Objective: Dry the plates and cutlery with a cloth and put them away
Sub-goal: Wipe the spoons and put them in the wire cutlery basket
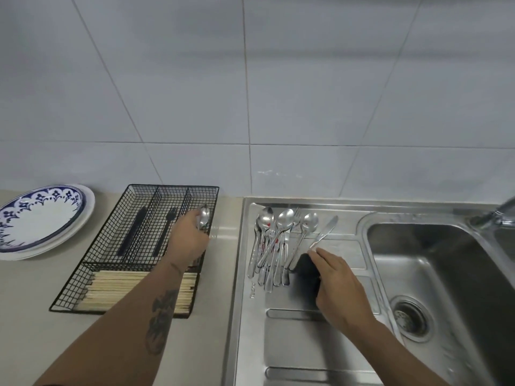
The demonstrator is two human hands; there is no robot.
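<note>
Left hand (189, 235) reaches over wire cutlery tray (133, 246), pinching spoon (204, 215) | right hand (338, 285) grips dark cloth (306, 274) (knife (324, 232) at fingertips)

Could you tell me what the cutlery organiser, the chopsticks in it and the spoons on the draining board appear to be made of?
The cutlery organiser looks like black-coated wire mesh: an open grid of thin dark rods. The chopsticks seem to be pale wood or bamboo, matt and cream-coloured. The spoons on the draining board look like polished stainless steel, bright with mirror-like reflections.
</note>
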